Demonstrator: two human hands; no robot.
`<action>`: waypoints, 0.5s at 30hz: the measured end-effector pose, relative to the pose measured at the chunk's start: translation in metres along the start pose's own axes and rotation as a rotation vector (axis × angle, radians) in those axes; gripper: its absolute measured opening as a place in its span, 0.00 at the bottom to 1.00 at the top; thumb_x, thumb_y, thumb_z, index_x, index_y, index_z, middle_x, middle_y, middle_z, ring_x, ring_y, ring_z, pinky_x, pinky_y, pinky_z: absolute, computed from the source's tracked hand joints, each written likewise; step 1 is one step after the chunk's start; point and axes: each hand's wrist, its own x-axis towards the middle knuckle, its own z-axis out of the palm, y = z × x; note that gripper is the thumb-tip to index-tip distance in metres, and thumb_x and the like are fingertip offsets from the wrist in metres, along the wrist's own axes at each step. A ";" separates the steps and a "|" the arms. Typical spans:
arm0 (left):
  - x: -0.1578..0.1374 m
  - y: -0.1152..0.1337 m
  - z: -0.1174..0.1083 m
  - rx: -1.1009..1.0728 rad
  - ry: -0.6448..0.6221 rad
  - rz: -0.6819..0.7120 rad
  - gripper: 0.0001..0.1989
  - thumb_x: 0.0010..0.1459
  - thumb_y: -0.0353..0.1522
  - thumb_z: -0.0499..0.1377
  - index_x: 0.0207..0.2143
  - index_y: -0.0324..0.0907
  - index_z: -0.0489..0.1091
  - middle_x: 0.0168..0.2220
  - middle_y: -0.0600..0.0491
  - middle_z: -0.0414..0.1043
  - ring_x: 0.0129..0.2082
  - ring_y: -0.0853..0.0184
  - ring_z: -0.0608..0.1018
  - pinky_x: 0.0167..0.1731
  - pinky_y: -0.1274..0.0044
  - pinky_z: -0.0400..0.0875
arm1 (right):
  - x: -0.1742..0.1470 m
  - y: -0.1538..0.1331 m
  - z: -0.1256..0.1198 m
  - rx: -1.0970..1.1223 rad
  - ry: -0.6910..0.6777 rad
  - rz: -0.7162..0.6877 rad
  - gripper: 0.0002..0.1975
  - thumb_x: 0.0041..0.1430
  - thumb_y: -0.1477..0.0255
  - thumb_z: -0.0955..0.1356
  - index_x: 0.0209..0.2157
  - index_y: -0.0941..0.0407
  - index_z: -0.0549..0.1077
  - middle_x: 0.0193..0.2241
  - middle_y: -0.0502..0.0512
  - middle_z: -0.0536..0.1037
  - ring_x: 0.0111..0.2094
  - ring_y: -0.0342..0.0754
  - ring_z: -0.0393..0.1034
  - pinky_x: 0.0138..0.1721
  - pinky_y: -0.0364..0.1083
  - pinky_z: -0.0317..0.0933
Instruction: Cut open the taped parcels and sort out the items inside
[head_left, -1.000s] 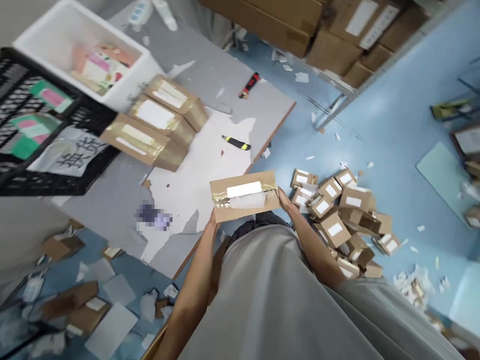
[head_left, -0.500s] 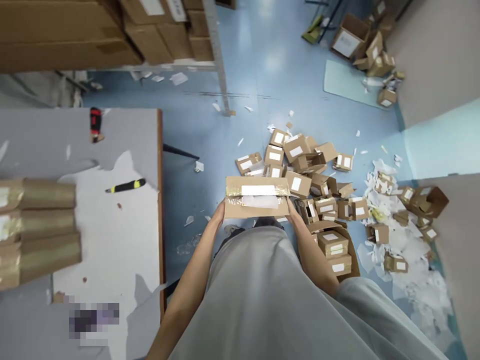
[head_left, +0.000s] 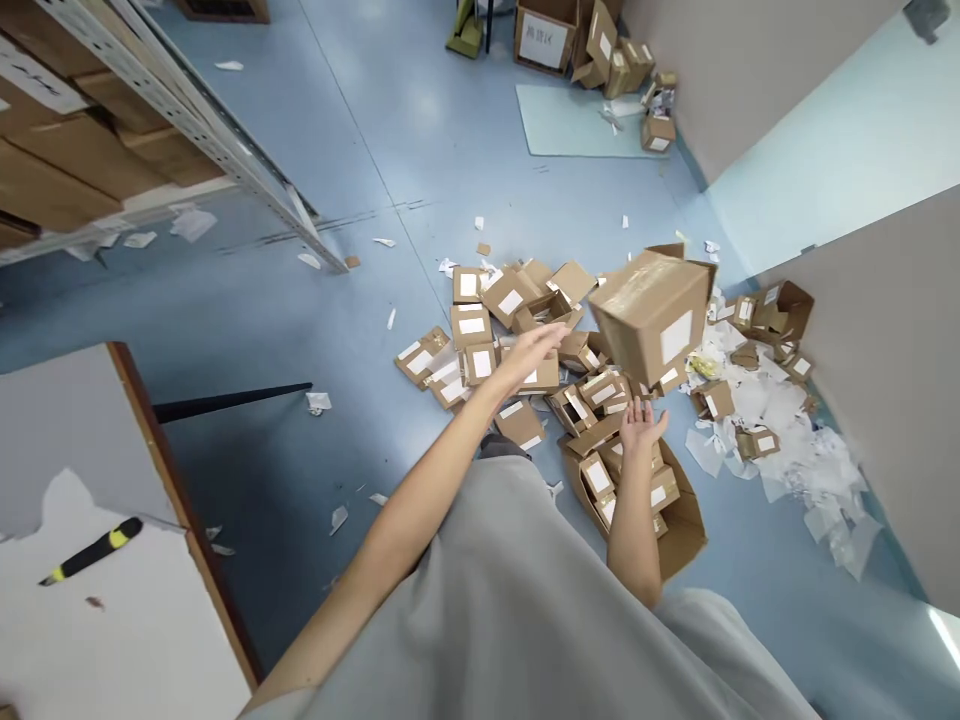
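A brown cardboard box (head_left: 637,300) with clear tape and a white label is in mid-air, tilted, its flaps open at the far side. My left hand (head_left: 534,352) reaches out to the left of it, fingers stretched, apart from the box. Just below the box is my right hand (head_left: 643,424), palm up with its fingers spread and holding nothing. Beneath both hands lies a pile of small labelled boxes (head_left: 511,292). A large open carton (head_left: 686,515) with several small boxes inside stands by my right forearm.
White paper scraps (head_left: 799,450) and boxes lie along the right wall. At the lower left, a table (head_left: 67,410) carries a black and yellow utility knife (head_left: 90,552). A metal shelf (head_left: 217,150) with cartons stands upper left; a pale green mat (head_left: 574,120) lies farther back.
My hands have let go of the box, which has moved right and turned in the air. Both hands have moved right and opened. My view has turned right.
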 end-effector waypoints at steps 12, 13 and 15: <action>-0.168 -0.082 -0.135 -0.190 0.678 -0.333 0.20 0.48 0.45 0.79 0.39 0.44 0.85 0.47 0.41 0.90 0.51 0.49 0.85 0.55 0.62 0.78 | -0.075 0.064 0.154 -0.579 -0.704 0.119 0.21 0.79 0.58 0.75 0.65 0.53 0.79 0.64 0.61 0.81 0.59 0.57 0.81 0.60 0.60 0.80; -0.196 -0.089 -0.152 -0.227 0.768 -0.324 0.20 0.49 0.46 0.79 0.39 0.44 0.84 0.46 0.41 0.90 0.50 0.50 0.85 0.54 0.63 0.78 | -0.093 0.073 0.173 -0.632 -0.796 0.111 0.22 0.79 0.59 0.76 0.66 0.53 0.78 0.65 0.61 0.80 0.59 0.57 0.81 0.60 0.60 0.80; -0.256 -0.104 -0.179 -0.313 0.949 -0.295 0.20 0.49 0.46 0.77 0.38 0.44 0.83 0.44 0.41 0.89 0.48 0.53 0.84 0.53 0.65 0.76 | -0.133 0.094 0.206 -0.743 -0.978 0.093 0.22 0.78 0.59 0.75 0.66 0.53 0.78 0.65 0.61 0.80 0.60 0.58 0.81 0.60 0.61 0.80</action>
